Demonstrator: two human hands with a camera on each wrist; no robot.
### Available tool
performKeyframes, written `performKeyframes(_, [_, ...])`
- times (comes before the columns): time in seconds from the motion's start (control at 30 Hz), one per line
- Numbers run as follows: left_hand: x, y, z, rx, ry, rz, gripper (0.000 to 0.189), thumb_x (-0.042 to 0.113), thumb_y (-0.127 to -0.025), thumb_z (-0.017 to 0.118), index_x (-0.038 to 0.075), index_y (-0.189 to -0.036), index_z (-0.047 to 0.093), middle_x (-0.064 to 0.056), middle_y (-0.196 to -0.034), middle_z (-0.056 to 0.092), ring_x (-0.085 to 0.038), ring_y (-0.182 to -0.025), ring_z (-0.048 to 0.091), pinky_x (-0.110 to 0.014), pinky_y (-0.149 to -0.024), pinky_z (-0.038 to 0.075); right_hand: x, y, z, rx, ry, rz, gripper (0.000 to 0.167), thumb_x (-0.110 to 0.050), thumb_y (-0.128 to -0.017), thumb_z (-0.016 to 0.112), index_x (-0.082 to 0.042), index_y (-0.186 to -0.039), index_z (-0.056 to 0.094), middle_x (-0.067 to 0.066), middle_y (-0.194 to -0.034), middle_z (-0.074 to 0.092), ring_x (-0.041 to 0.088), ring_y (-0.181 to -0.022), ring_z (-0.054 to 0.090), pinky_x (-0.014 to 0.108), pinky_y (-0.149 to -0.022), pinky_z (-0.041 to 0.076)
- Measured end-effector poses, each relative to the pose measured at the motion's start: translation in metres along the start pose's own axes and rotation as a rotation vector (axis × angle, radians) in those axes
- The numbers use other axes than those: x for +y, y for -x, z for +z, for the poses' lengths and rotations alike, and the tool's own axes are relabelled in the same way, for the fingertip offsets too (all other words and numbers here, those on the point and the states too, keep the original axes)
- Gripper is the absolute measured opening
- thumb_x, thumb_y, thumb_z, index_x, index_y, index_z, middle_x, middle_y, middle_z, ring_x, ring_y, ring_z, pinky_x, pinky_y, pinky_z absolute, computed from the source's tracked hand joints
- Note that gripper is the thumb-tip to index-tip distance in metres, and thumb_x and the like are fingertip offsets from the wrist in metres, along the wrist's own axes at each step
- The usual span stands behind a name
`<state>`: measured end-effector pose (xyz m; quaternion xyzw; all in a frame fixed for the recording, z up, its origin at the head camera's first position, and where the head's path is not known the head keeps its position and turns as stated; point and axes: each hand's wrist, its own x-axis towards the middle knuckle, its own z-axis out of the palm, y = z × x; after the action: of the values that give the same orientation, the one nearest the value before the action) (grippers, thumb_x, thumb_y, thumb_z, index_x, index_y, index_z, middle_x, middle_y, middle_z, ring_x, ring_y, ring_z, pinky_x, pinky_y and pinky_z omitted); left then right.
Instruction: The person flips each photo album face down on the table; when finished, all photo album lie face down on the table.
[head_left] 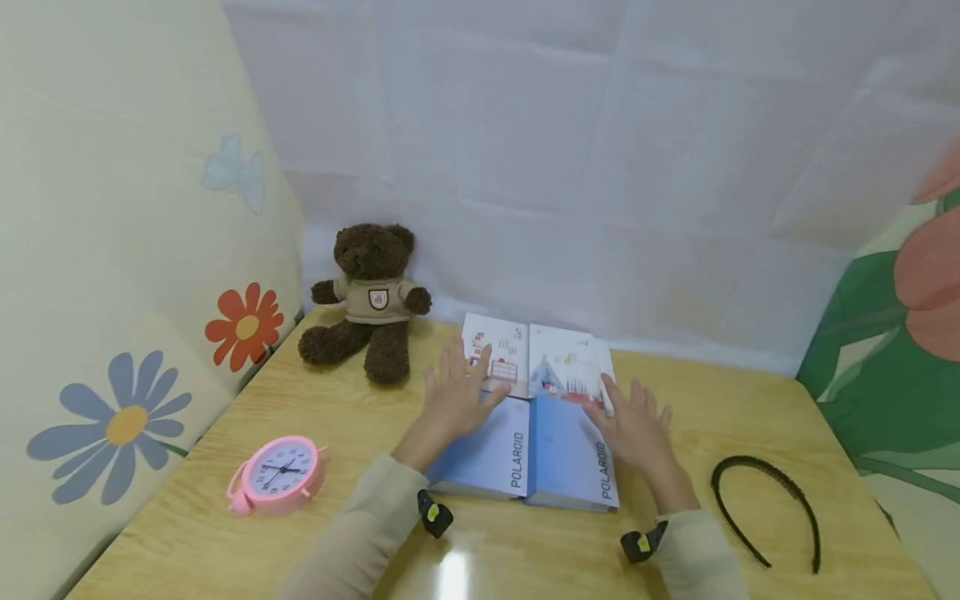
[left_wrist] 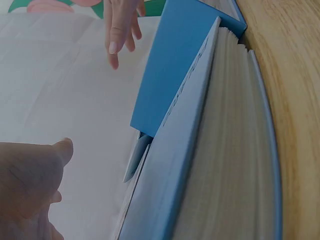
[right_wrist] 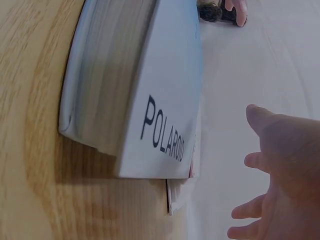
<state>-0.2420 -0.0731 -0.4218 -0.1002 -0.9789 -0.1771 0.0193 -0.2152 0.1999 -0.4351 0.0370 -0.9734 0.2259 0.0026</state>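
Below and between the spread, empty left hand (head_left: 457,396) and right hand (head_left: 637,423) lie two blue albums (head_left: 489,454), white booklets (head_left: 555,350) just beyond, seemingly a hands-off pause, any adjustment calling for fingertips lowered to their edges.

Blue albums (head_left: 487,454), white illustrated books (head_left: 562,354), pink clock (head_left: 281,473), brown bear (head_left: 369,304)

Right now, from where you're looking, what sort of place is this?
It looks like a little corner set up indoors, maybe for playing or filming; I can't be sure. A teddy sits on a wooden table, and a creased white sheet hangs behind.
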Motion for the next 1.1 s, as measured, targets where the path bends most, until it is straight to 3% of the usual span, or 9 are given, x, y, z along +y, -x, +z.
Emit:
performKeyframes(0.3, [-0.001,0.002,-0.003,0.005,0.032,0.012,0.075,0.058,-0.101,0.041,0.018,-0.16,0.018,-0.026,-0.162,-0.003,-0.046,-0.147,0.001,-0.067,-0.114,0.001,-0.003,-0.002,0.001,0.002,-0.02,-0.004,0.069,-0.051,-0.103,0.04,-0.013,-0.158,0.025,0.036,-0.157,0.009,0.056,-0.142,0.01,0.076,-0.107,-0.001])
performKeyframes(0.47, [0.007,0.014,-0.002,0.0,0.055,0.066,0.08,0.055,-0.1,0.046,0.006,-0.158,0.02,-0.029,-0.16,0.009,-0.049,-0.146,0.01,-0.069,-0.113,0.009,-0.006,0.004,0.002,-0.032,-0.066,-0.035,0.068,-0.048,-0.103,0.043,-0.009,-0.156,0.028,0.037,-0.156,0.012,0.057,-0.141,0.013,0.075,-0.109,0.006])
performKeyframes(0.53, [0.013,0.023,0.001,-0.046,0.101,0.12,0.086,0.055,-0.099,0.048,-0.001,-0.157,0.018,-0.03,-0.159,0.013,-0.049,-0.145,0.013,-0.068,-0.113,0.012,-0.007,0.007,0.005,-0.057,-0.101,-0.067,0.067,-0.045,-0.103,0.046,-0.006,-0.155,0.032,0.038,-0.155,0.016,0.058,-0.14,0.018,0.074,-0.108,0.013])
performKeyframes(0.63, [0.025,0.04,0.008,-0.189,0.177,0.199,0.099,0.062,-0.094,0.052,-0.004,-0.156,0.014,-0.028,-0.16,0.012,-0.044,-0.147,0.012,-0.065,-0.115,0.012,-0.007,0.01,0.012,-0.098,-0.139,-0.134,0.066,-0.043,-0.102,0.051,-0.001,-0.152,0.036,0.037,-0.152,0.024,0.057,-0.137,0.025,0.073,-0.106,0.022])
performKeyframes(0.7, [0.033,0.049,0.017,-0.279,0.199,0.234,0.11,0.068,-0.087,0.059,-0.004,-0.156,0.013,-0.024,-0.161,0.013,-0.04,-0.148,0.012,-0.063,-0.116,0.011,-0.007,0.011,0.016,-0.116,-0.153,-0.16,0.068,-0.042,-0.101,0.054,0.002,-0.149,0.039,0.036,-0.152,0.025,0.055,-0.137,0.027,0.071,-0.107,0.025])
performKeyframes(0.77, [0.04,0.055,0.026,-0.319,0.169,0.261,0.118,0.069,-0.079,0.068,-0.004,-0.156,0.015,-0.023,-0.161,0.015,-0.037,-0.148,0.014,-0.061,-0.117,0.012,-0.006,0.012,0.019,-0.119,-0.149,-0.173,0.069,-0.042,-0.1,0.056,0.005,-0.147,0.04,0.035,-0.153,0.025,0.054,-0.138,0.027,0.069,-0.108,0.025])
performKeyframes(0.9, [0.053,0.06,0.043,-0.243,0.118,0.26,0.12,0.055,-0.07,0.085,-0.007,-0.153,0.023,-0.023,-0.158,0.027,-0.035,-0.146,0.025,-0.058,-0.117,0.017,-0.006,0.015,0.024,-0.102,-0.148,-0.155,0.07,-0.042,-0.098,0.058,0.007,-0.146,0.041,0.033,-0.155,0.023,0.053,-0.14,0.025,0.067,-0.11,0.025])
performKeyframes(1.1, [0.062,0.072,0.057,-0.08,0.108,0.211,0.115,0.037,-0.063,0.094,-0.012,-0.147,0.033,-0.025,-0.147,0.043,-0.037,-0.134,0.042,-0.051,-0.112,0.033,-0.005,0.026,0.028,-0.081,-0.163,-0.144,0.068,-0.04,-0.098,0.061,0.007,-0.144,0.044,0.032,-0.155,0.024,0.051,-0.14,0.025,0.065,-0.111,0.025])
